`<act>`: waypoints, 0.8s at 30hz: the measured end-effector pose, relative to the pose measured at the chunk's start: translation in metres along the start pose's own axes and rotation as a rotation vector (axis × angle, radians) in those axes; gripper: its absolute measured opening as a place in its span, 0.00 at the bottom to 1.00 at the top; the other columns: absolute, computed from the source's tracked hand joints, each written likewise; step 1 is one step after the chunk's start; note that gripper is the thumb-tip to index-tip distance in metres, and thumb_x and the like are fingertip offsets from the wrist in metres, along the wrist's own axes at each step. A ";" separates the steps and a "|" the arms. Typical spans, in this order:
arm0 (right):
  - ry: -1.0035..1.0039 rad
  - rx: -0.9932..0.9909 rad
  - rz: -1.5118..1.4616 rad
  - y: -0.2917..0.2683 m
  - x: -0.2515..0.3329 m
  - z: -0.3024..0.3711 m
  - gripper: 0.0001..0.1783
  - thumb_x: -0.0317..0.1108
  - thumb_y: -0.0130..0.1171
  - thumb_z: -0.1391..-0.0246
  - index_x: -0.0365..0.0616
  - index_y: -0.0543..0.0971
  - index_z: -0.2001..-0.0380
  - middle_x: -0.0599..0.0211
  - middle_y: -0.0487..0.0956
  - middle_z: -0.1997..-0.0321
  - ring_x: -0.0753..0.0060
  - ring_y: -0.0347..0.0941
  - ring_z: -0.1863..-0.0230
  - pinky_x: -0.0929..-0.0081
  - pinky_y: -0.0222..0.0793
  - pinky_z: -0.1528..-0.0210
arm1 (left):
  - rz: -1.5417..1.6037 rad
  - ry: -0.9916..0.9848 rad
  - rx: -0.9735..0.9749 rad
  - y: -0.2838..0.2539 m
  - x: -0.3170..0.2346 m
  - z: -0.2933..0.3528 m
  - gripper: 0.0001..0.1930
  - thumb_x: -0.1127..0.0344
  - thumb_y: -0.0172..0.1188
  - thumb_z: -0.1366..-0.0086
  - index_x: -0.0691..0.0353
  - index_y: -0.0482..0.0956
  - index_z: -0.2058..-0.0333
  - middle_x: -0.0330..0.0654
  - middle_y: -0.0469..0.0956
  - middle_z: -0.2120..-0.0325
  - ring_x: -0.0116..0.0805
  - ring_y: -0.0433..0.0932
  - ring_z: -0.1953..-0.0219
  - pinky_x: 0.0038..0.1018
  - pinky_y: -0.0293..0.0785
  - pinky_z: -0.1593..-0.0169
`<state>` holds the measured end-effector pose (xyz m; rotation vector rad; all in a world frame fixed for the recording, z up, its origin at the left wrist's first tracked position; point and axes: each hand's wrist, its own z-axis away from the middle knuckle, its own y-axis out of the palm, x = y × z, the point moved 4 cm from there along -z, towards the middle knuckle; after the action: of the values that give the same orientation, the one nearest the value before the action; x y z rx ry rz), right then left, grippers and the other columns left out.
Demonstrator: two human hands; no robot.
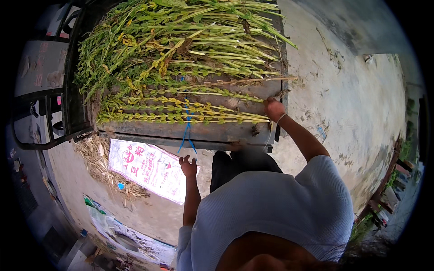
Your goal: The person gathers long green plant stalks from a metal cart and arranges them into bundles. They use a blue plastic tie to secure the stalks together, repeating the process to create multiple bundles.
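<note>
Sesame stalks [212, 54] with green and yellowing pods lie in a thick layer across a dark metal truck bed, cut ends to the right. A thinner row of stalks [194, 117] lies along the bed's near edge. Closed around the cut end of a stalk [230, 94] at the right of this row is my right hand [274, 109]. A blue strip [187, 128] crosses the near row and hangs over the edge. Just below its loose ends is my left hand [188, 166], fingers slightly apart; I see nothing held in it.
The near edge of the bed [208, 142] runs in front of my body. A black rail [45, 119] stands at its left. A white printed sack [149, 169] and dry straw [97, 156] lie on the concrete floor [334, 99] below. Brick rubble and weeds line the far right.
</note>
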<state>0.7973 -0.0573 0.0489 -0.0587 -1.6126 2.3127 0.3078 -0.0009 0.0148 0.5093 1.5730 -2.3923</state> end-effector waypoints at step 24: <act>-0.080 -0.037 -0.569 -0.154 0.009 0.010 0.13 0.32 0.55 0.58 0.38 0.74 0.68 0.53 0.74 0.73 0.53 0.72 0.68 0.65 0.67 0.65 | 1.150 -0.474 0.359 -0.035 -0.047 0.023 0.13 0.60 0.55 0.42 0.61 0.71 0.61 0.37 0.73 0.70 0.31 0.75 0.68 0.23 0.71 0.67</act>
<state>0.8231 -0.0164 0.1953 0.4328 -1.4661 1.8628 0.3338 -0.0085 0.0716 0.6105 0.3975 -1.6495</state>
